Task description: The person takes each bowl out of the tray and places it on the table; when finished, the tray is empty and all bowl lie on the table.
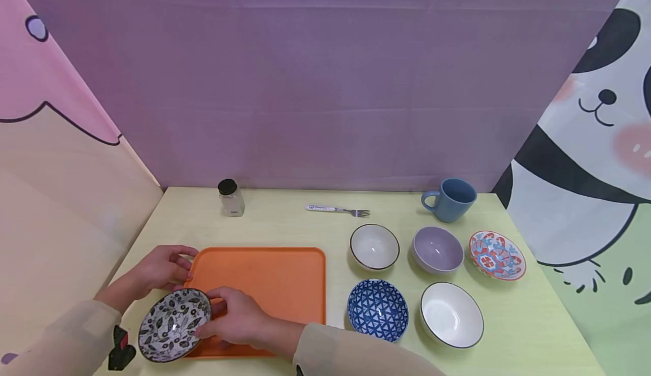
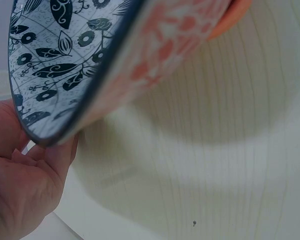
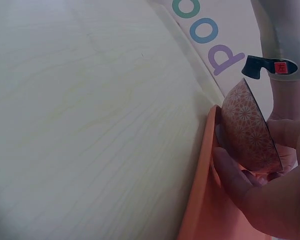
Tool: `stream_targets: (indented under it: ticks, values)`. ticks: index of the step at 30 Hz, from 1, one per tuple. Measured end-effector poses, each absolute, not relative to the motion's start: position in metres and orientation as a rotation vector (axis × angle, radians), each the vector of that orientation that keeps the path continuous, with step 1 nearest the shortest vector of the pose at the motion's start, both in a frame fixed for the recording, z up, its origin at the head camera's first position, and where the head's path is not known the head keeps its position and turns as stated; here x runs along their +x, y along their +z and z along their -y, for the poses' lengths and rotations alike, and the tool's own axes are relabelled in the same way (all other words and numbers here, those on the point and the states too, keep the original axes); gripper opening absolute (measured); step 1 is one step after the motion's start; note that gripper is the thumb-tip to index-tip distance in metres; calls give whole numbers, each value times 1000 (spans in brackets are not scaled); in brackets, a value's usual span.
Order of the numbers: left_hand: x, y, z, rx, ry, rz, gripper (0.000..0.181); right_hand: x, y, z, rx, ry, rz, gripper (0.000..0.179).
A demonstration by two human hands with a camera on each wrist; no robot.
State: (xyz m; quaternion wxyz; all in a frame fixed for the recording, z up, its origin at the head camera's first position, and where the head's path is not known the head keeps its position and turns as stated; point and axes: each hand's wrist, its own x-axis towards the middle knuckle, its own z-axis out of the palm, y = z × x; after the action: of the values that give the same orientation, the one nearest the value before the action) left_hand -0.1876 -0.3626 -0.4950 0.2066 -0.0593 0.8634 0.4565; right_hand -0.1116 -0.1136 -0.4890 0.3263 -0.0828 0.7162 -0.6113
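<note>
A bowl [image 1: 174, 325] with a black-and-white flower and leaf pattern inside is tilted over the left edge of the orange tray [image 1: 274, 302]. My right hand [image 1: 239, 316] grips its right side, thumb over the rim and fingers on the outside. The bowl's outer wall [image 3: 246, 130] carries a reddish pattern in the right wrist view. Behind the bowl, my left hand [image 1: 163, 268] is at the tray's upper left corner, fingers loosely bent. In the left wrist view the bowl's rim overlaps the left hand [image 2: 25, 180]; contact between them is unclear.
Right of the tray are a white bowl [image 1: 374, 246], a purple bowl [image 1: 437, 250], a blue patterned bowl [image 1: 378, 310], a larger white bowl [image 1: 451, 315] and a red-and-blue patterned dish [image 1: 497, 255]. Farther back lie a jar [image 1: 231, 199], a fork [image 1: 338, 211] and a blue mug [image 1: 452, 201].
</note>
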Motion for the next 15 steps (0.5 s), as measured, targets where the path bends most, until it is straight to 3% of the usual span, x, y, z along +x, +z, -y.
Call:
stream_targets:
  ticks: [15]
  values:
    - [-189, -496, 363, -174, 1280, -2406, 62, -107, -489, 113, -159, -1668, -1701, 53]
